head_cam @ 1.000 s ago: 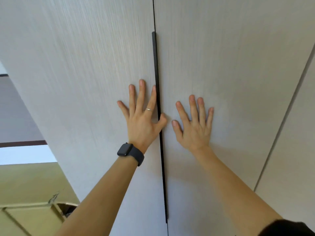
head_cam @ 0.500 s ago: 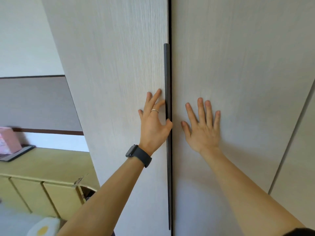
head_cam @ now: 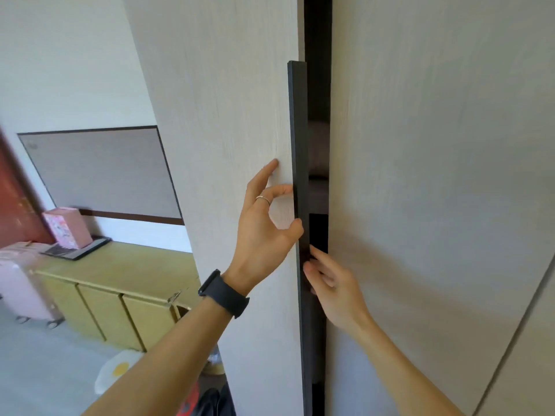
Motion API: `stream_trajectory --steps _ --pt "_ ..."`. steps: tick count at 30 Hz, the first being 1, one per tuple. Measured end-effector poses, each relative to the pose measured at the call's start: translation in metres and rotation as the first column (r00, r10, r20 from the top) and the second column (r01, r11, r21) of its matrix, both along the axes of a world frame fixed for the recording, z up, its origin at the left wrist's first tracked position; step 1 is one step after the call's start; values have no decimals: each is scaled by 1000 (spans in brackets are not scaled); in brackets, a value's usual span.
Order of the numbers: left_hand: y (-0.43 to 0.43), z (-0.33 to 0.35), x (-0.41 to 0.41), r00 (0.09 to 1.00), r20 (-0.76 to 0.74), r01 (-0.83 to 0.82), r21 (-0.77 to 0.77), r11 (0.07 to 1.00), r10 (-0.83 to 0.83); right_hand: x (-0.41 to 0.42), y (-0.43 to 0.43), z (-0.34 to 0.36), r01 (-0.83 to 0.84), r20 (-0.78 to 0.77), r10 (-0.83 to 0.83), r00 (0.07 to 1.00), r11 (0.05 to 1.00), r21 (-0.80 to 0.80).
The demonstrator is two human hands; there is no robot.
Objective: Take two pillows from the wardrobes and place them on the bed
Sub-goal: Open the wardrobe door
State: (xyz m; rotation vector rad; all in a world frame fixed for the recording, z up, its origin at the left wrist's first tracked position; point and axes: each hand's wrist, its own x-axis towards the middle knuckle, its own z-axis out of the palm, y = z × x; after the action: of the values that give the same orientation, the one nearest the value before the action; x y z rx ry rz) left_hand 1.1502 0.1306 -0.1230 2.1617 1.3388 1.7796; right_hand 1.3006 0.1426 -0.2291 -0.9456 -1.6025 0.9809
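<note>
Two pale wood-grain wardrobe doors fill the view. The left door stands slightly ajar, with a long dark vertical handle along its edge. My left hand, with a ring and a black watch, pinches this handle between thumb and curled fingers. My right hand hooks its fingertips into the gap behind the handle's edge. The right door is closed. In the narrow dark gap a soft grey-brown shape shows on a shelf; I cannot tell if it is a pillow. No bed is in view.
To the left stands a low yellow cabinet bearing a pink box on a dark tray. A pink suitcase stands at the far left. A white, egg-patterned object lies on the grey floor by the door.
Both palms lay flat on the closed doors. Now the left door has swung out a little, my left hand pinches the handle, and my right hand has dropped to the gap.
</note>
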Motion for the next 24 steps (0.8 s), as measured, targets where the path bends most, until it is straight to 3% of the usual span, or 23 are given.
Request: stream_trajectory --steps 5,9,15,17,21,24 --pt "-54 -12 -41 1000 24 -6 -19 1000 6 -31 -42 -19 -39 -69 47 997 993 111" --pt "-102 -32 -71 997 17 -73 -164 984 77 -57 -60 -27 -10 -82 36 996 954 301" --pt "-151 -38 -104 973 119 -165 -226 960 196 -97 -80 -34 -175 -126 243 962 900 399" --pt "-162 -31 -112 955 158 -216 -209 954 251 -119 -86 -35 -254 -81 313 946 874 413" --pt "-184 -27 -135 891 224 -363 -173 916 395 -169 -98 -42 -254 122 224 967 814 523" --pt "-200 -27 -156 844 226 -483 -72 872 486 -208 -103 -47 -353 316 205 926 764 540"
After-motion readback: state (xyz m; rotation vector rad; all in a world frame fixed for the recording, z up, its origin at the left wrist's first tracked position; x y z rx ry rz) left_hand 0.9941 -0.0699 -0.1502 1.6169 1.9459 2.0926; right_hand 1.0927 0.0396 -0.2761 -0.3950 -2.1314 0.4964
